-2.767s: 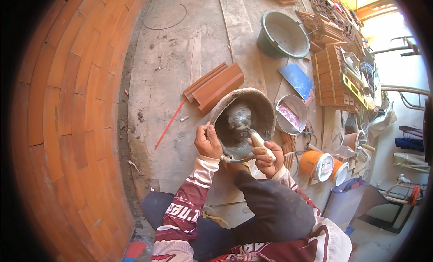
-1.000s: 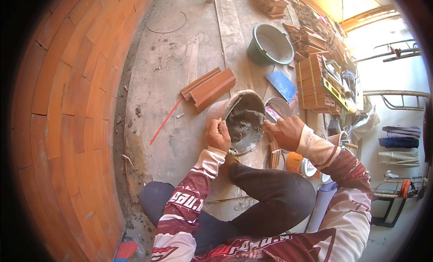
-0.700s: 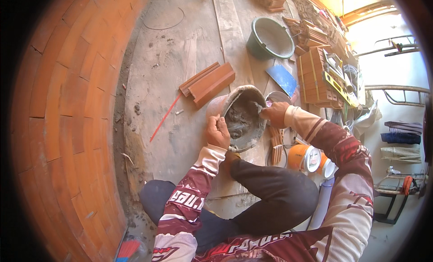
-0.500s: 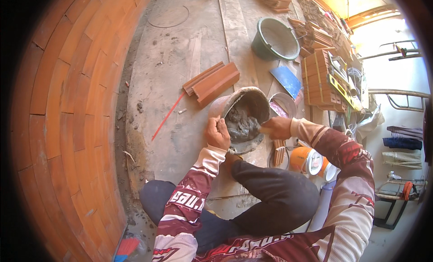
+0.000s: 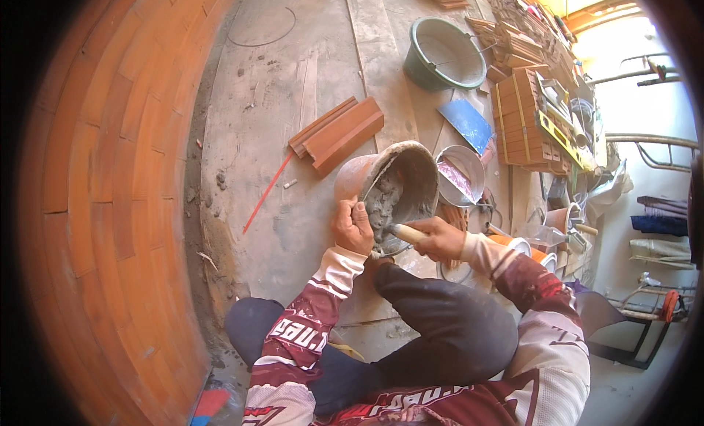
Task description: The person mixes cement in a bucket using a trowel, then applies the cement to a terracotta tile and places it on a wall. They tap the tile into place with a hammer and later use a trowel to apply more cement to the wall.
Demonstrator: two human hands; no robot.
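A: Where was the round, dull pinkish-grey bucket (image 5: 352, 180), crusted with mortar?

B: Upfront and tipped, its mouth leaning right, with a bent leg in dark trousers (image 5: 440, 316) on its near side.

A: What was inside?

B: Lumpy, wet grey mortar (image 5: 381, 202), gathered mostly toward the bucket's left wall.

A: And the left hand (image 5: 353, 228)?

B: It gripped the bucket's near left rim, fingers curled narrow against it, thumb raised.

A: The right hand (image 5: 438, 239)?

B: At the bucket's near right side, its fingers wrapped around a tool with a pale wooden handle (image 5: 408, 234). The far end reached into the bucket at the mortar; I couldn't tell its shape.

A: What else lay around?

B: Left of the bucket and beyond it, grooved terracotta pieces (image 5: 348, 135) and a thin red strip (image 5: 270, 195). Just to its right, a round white container (image 5: 475, 178) with something pink inside. Beyond it on the right, a flat blue board (image 5: 467, 125); farther off, a deep green tub (image 5: 422, 68) with a wire handle.
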